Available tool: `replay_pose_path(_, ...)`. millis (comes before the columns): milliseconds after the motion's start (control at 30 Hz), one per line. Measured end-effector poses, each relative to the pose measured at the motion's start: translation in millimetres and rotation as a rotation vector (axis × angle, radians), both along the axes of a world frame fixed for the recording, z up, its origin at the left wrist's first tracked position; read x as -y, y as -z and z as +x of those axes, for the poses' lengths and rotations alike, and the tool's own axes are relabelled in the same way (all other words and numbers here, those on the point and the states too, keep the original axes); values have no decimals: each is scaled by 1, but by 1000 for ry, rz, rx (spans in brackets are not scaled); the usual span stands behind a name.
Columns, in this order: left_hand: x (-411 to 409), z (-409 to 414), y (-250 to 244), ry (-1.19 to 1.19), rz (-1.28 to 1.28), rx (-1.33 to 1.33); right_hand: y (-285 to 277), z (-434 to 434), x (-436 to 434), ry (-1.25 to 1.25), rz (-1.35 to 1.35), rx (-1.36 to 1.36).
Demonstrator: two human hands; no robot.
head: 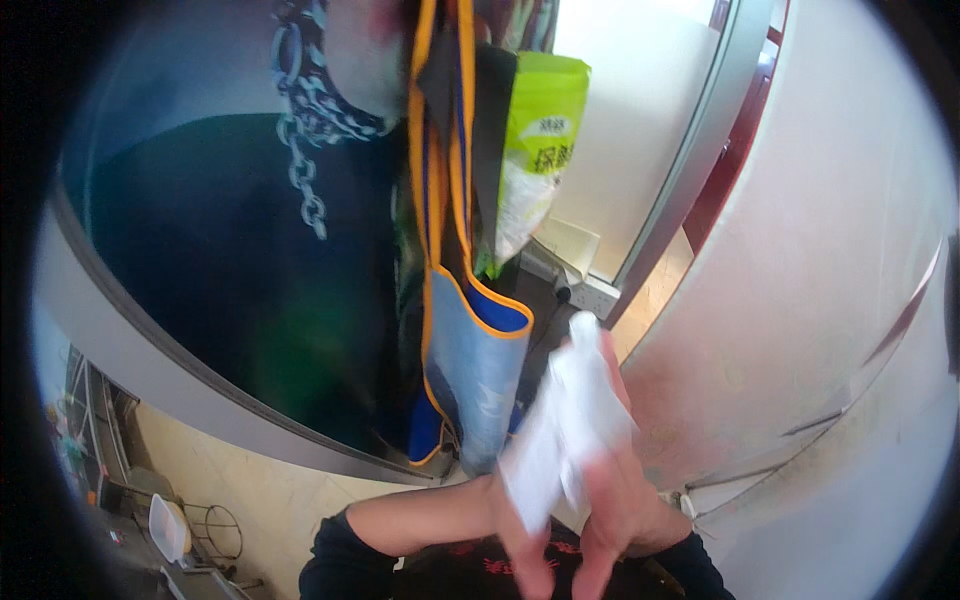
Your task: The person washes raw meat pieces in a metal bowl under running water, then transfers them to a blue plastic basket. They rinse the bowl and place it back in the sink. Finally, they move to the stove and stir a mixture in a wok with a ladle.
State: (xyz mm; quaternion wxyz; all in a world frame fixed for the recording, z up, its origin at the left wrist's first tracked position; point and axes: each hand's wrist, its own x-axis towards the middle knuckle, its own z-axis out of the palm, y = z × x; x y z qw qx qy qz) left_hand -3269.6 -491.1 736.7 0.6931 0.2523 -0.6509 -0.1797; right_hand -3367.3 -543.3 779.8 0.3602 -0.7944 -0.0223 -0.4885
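Observation:
A crumpled white cloth or paper tissue (574, 397) is bunched between my two hands in front of my body. My left hand (525, 551) grips its lower left part, and my right hand (619, 491) closes around its right side. Fingers on both hands are partly covered by the white material, and the picture is blurred there. Just beyond hangs a light blue apron or cloth bag (476, 367) with orange edging and long straps. The hands appear apart from it.
A green and white plastic bag (544, 142) hangs behind the straps. Near a metal door frame (690, 142) sits a white power strip (592, 298). A dark panel with a printed chain (304, 172) fills the left. Lower left, a white basin (169, 527) stands by metal-framed furniture.

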Motion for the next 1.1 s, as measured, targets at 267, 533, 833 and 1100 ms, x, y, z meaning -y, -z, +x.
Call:
replay_pose_path(267, 0, -2, 7, 382, 442, -916, 8, -22, 61, 183, 394, -106)
replay_pose_path(533, -16, 12, 10, 68, 410, -219, -46, -30, 59, 29, 611, -232)
replay_pose_path(833, -16, 9, 1, 760, 341, -502, -100, -35, 47, -230, 155, -287)
replay_pose_path(1100, -23, 6, -16, 905, 164, -405, -97, -11, 38, -536, 450, -306)
